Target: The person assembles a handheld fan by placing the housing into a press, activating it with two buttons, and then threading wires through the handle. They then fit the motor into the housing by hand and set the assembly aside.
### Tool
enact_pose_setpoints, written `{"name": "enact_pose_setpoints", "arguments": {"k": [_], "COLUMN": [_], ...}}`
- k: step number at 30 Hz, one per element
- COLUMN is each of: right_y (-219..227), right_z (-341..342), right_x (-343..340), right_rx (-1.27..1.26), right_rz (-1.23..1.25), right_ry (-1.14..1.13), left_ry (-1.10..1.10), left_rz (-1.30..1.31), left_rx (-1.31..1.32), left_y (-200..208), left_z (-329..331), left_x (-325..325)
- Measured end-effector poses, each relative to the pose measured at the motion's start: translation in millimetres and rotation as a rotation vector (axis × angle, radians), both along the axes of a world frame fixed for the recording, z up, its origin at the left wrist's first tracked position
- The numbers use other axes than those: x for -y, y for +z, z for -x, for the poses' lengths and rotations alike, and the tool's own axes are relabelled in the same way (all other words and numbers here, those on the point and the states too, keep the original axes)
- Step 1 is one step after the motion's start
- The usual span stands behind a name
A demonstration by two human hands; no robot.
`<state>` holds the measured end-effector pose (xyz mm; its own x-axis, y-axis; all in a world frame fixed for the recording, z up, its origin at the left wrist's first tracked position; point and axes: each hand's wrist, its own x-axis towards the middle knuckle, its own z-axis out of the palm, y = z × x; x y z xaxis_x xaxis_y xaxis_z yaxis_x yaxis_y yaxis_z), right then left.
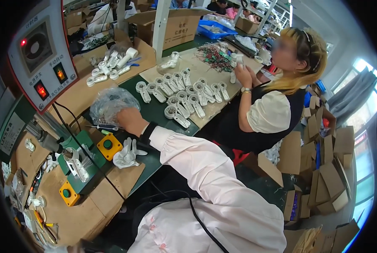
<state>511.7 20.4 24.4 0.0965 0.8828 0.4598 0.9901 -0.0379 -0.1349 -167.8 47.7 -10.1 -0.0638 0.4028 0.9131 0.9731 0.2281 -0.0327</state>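
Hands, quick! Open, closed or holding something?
Left hand: can't make it out, so can't tell.
Right hand: at the clear plastic bag; fingers hidden, so open or closed can't be told.

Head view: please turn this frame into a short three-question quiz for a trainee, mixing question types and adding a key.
1. Which thing is the wearer's right hand touching? A) grey curtain B) plastic bag C) white glove
2. True or false: both yellow button boxes have green buttons.
3. Fill in the colour: the tray near the top of the picture is ___.

Key: 1 B; 2 true; 3 blue.
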Motion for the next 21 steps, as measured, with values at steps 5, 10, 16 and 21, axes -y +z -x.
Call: {"name": "enact_pose_setpoints", "arguments": {"k": [5, 10, 16, 21], "right_y": [-6.0, -13.8, -1.6, 61.4], "right_z": [1.4, 1.2, 2.9, 25.1], "right_x": [-9.7, -21.9, -18.4, 22.2], "right_rx": [0.001, -0.022, -0.135, -0.425], "right_rz": [-0.018, -0.068, -0.168, -0.097], "right_ry": [0.005, 0.071, 0.212, 0.043], "left_ry": [-0.775, -1.007, -1.022, -1.026], "left_rz": [0.254, 0.303, 0.233, 0.259], "left_rx": [0.862, 1.231, 1.285, 1.311], "left_y": [83.0, -3.8, 2.2, 5.3], "left_z": [-190.3, -221.6, -221.4, -193.6], "left_x": [63.2, 66.0, 58.7, 52.1]}}
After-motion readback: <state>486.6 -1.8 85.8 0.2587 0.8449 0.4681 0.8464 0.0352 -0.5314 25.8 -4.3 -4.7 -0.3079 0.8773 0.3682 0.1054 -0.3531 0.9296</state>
